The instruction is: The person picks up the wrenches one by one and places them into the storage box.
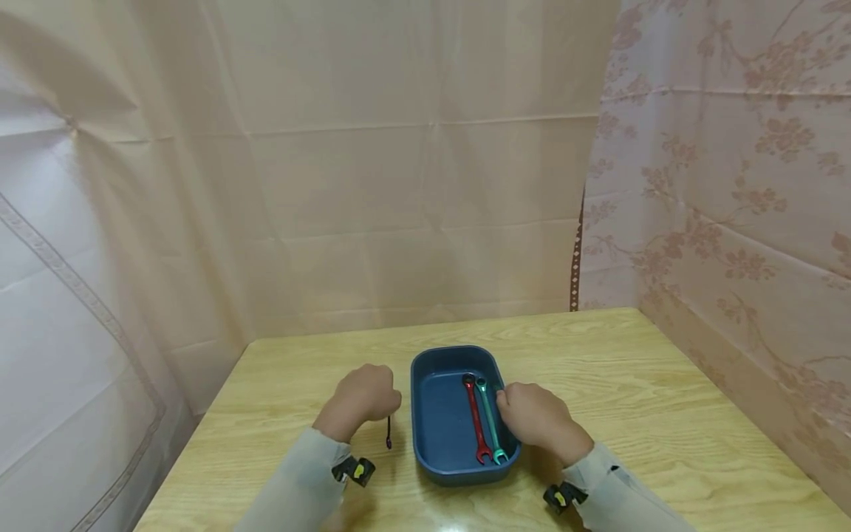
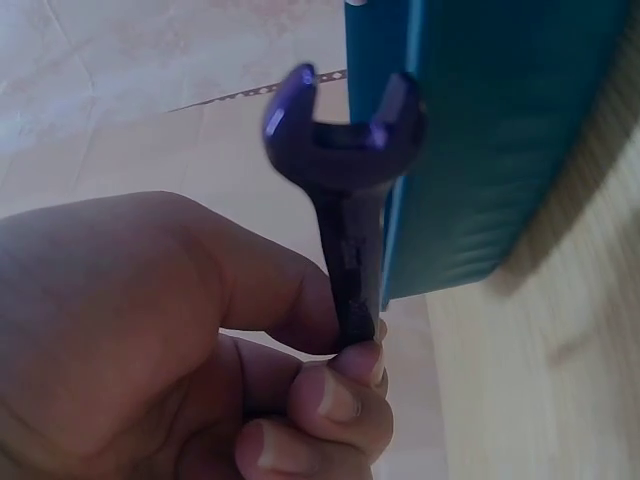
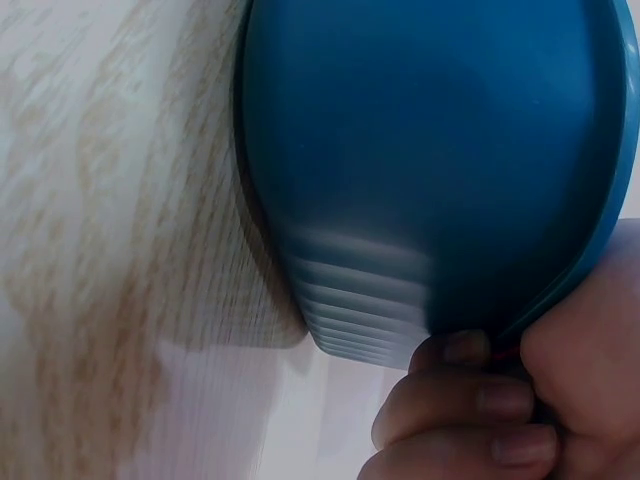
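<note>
Blue tray (image 1: 435, 421) stands on the wood-grained surface (image 1: 665, 414), its right rim gripped by the curled fingers of the right hand (image 1: 535, 417). Left of the tray, the left hand (image 1: 367, 391) pinches a purple wrench (image 2: 352, 210) between thumb and fingers, just beside the tray's wall; marks along its shank are too blurred to read. Inside the tray, toward its right side, a red wrench (image 1: 475, 421) and a green wrench (image 1: 490, 425) lie side by side, forked ends nearest the person. Black wrist mounts (image 1: 354, 471) bear yellow-green patches, too small to make out.
</note>
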The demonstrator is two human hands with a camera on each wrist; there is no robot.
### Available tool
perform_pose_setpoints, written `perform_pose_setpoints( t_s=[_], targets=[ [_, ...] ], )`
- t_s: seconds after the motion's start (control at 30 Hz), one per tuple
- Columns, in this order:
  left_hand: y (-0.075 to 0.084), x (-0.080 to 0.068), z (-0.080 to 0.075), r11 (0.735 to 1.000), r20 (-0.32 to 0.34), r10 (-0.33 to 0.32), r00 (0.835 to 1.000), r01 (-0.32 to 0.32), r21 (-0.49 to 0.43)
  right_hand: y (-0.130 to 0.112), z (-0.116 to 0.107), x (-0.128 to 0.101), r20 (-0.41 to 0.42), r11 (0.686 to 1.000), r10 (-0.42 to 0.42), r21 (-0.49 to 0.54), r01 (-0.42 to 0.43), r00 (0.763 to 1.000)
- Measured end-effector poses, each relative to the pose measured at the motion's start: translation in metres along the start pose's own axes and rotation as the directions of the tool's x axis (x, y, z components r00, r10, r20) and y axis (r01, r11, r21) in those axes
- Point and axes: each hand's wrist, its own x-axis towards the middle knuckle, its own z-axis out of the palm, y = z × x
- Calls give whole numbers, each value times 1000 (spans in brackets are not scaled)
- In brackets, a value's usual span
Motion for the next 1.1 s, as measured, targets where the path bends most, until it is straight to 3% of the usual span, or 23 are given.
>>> perform_pose_setpoints(
  t_s=[0.4,0.67,1.1],
  targets=[
    [8,5,-7,1000,0,-20,1000,20,-6,1,4,3,9,1000,-10,3,10,1000],
    [19,10,-3,1000,-24,9,1000,-10,-9,0,3,3,4,1000,-19,8,19,1000],
    [42,23,2,998,-2,52,999,-52,25,-2,0,2,-8,1000,-9,-4,9,1000]
  ],
)
